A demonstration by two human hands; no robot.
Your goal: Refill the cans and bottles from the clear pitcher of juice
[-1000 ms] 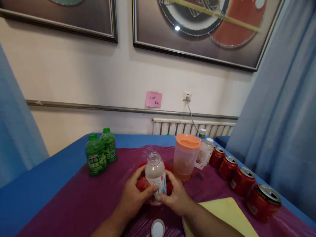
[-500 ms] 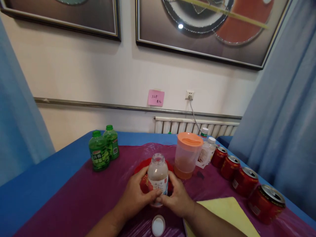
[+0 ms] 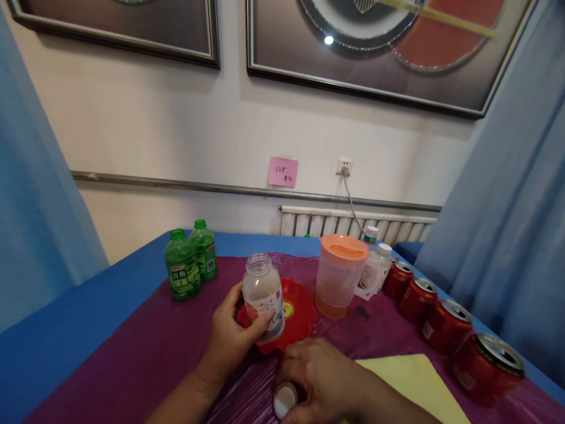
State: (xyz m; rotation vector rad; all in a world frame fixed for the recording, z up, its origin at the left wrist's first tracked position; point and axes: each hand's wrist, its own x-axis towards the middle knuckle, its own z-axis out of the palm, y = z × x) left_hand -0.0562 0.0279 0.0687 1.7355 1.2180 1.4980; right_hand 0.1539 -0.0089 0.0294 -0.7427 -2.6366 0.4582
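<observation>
An uncapped clear bottle [image 3: 263, 297] with a white printed label is gripped in my left hand [image 3: 229, 335], thumb across the label, its top leaning slightly left. Behind the bottle lies a red scalloped plate [image 3: 298, 315] with a yellow centre. My right hand [image 3: 320, 377] is low over the purple sheet, its fingers curled around a white cap [image 3: 285, 400]. The cap sits between thumb and fingers, at the front of the sheet. Right of the plate stands a pitcher [image 3: 338, 280] with an orange lid and amber liquid in the bottom.
Two green bottles [image 3: 182, 271] stand at the back left. Several red cans [image 3: 487, 371] line the right edge, with a white-capped bottle [image 3: 377, 268] behind them. A yellow cloth [image 3: 410, 383] lies at the front right, on the purple sheet [image 3: 145, 359].
My right hand has let go of the bottle and moved down to the cap. My left hand has carried the bottle up and left, uncovering more of the red plate.
</observation>
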